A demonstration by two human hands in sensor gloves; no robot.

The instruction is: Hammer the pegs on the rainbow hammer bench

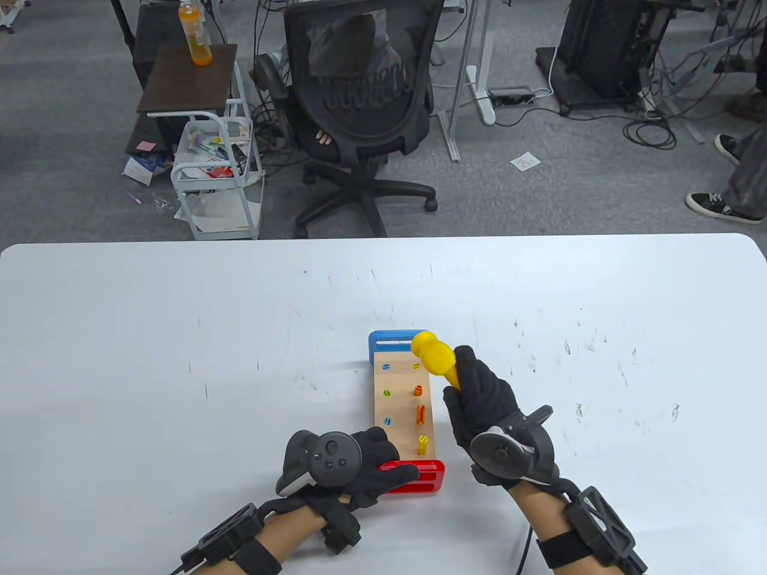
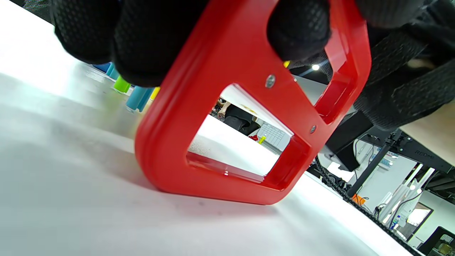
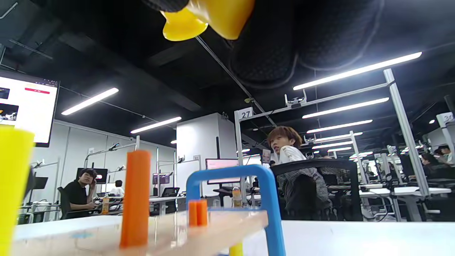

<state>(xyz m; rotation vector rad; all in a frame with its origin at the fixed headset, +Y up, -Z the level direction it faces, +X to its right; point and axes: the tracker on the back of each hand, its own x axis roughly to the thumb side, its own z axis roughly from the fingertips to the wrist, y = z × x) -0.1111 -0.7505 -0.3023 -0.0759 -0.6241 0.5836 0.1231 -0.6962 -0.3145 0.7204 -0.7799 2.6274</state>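
Rainbow hammer bench [image 1: 400, 401] sits mid-table, near edge. L hand [image 1: 359, 464] grips its red end frame [image 2: 249, 117]; R hand [image 1: 479, 401] clamps yellow toy hammer [image 1: 434, 354] by handle. Rigid, light, prob. slide-prone w/o bracing.

Table view: high, looking down over table [image 1: 180, 359]. Left wrist: table level, tight beneath fingers [image 2: 149, 39], facing red bench end [image 2: 227, 117]. Right wrist: low, tilted up under fingers [image 3: 270, 46]. All share bench.
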